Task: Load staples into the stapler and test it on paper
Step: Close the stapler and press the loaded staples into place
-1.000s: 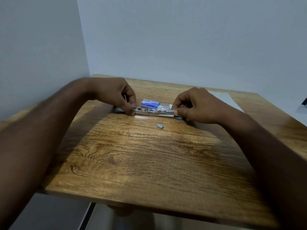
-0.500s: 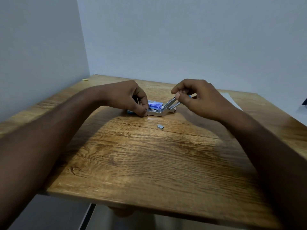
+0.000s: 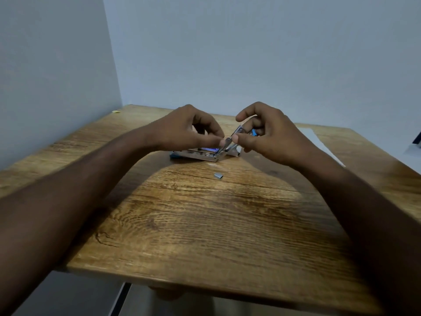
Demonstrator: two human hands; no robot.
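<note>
A silver and blue stapler (image 3: 196, 155) lies on the wooden table (image 3: 205, 224), its base flat and its top arm raised at a slant to the right. My right hand (image 3: 262, 131) pinches the raised arm between thumb and fingers. My left hand (image 3: 189, 128) hovers over the base, fingers curled, its fingertips touching the lower end of the raised arm near the hinge. A blue staple box (image 3: 209, 148) shows just behind the base. A short strip of staples (image 3: 218, 176) lies loose on the table in front. White paper (image 3: 319, 142) lies at the right.
The table stands in a corner with grey walls behind and to the left. A small yellow scrap (image 3: 116, 111) lies at the far left corner. A dark object (image 3: 418, 139) shows at the right edge. The near table edge crosses the bottom of the view.
The stapler's top arm, flat on the table a second ago, has been lifted higher by my right hand. My left hand moved right along the base to the hinge.
</note>
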